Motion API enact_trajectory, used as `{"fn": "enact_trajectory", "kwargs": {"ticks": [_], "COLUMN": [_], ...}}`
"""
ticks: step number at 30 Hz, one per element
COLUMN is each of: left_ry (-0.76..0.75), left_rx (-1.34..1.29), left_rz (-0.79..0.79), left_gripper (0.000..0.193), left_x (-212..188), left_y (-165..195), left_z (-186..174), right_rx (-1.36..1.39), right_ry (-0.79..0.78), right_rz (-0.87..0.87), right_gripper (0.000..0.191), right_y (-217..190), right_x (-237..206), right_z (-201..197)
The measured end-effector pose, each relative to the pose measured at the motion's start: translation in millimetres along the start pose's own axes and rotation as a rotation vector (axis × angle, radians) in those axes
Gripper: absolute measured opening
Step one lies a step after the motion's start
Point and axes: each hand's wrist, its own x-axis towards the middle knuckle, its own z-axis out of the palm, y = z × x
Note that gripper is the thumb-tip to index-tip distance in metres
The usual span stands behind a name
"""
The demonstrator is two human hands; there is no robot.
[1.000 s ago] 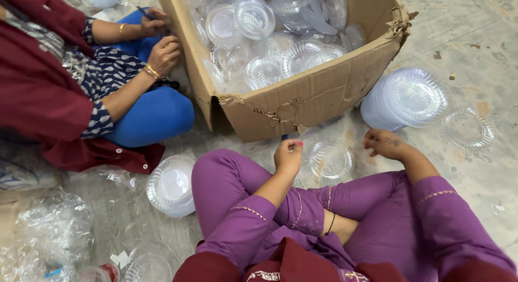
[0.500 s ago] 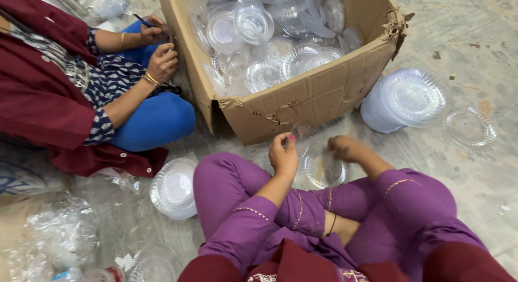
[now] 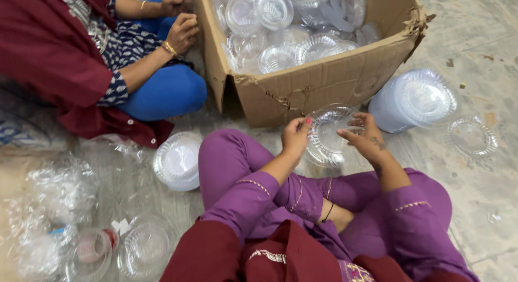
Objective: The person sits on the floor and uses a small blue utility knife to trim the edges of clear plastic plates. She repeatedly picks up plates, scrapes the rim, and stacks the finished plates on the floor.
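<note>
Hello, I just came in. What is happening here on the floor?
A person in purple trousers sits on the floor and holds one clear plastic lid between the left hand and the right hand, in front of an open cardboard box full of similar clear lids. A tall stack of lids stands to the right, a smaller stack to the left. A second person in blue trousers sits beside the box.

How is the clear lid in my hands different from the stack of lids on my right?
The clear lid is a single piece, held tilted off the floor between the left hand and right hand. The stack is many lids nested together, resting on the floor beside the box, untouched. The stack looks milky; the single lid is see-through. Both are round, ribbed plastic.
</note>
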Motion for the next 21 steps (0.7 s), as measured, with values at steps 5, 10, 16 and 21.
{"fn": "enact_trajectory", "kwargs": {"ticks": [5, 10, 16, 21], "left_ry": [0.024, -0.142, -0.481, -0.679], "left_rx": [-0.031, 1.017, 1.977, 1.910], "left_rz": [-0.202, -0.434, -0.473, -0.614], "left_gripper": [0.064, 0.064, 0.055, 0.061], "left_x": [1.4, -12.1, -63.7, -60.0], "left_y": [19.0, 15.3, -2.5, -2.6], "left_z": [-15.6, -9.5, 14.5, 19.3], "right_rx": [0.242, 0.381, 0.588, 0.665], "right_ry": [-0.165, -0.068, 0.016, 0.039], "right_rz": [0.168, 0.080, 0.066, 0.067], "right_gripper": [0.048, 0.043, 0.038, 0.034], "right_y": [-9.1, -3.3, 19.1, 23.6], "right_x": [-5.1, -19.4, -45.3, -66.7], "right_z": [-2.8, -28.1, -39.1, -45.8]}}
